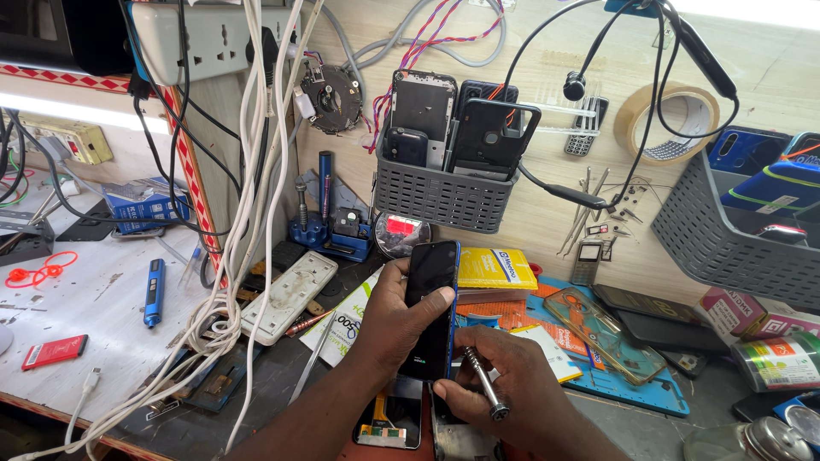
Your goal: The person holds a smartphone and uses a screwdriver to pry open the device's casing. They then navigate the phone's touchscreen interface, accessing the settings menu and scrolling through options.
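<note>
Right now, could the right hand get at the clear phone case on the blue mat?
Probably yes, but not freely. The clear case lies just right of the right hand on the blue mat with nothing between them. However, that hand holds a metal tool, so its fingers are occupied.

The picture is bright and mostly sharp. Strong light comes from the top right corner, where the wall looks washed out. A white strip of light [60, 109] glows at the left edge. The phone [430, 307] has a dark, shiny screen with a soft gleam. Lines bend near the edges. The bench's near edge is darker and shadowed.
</note>
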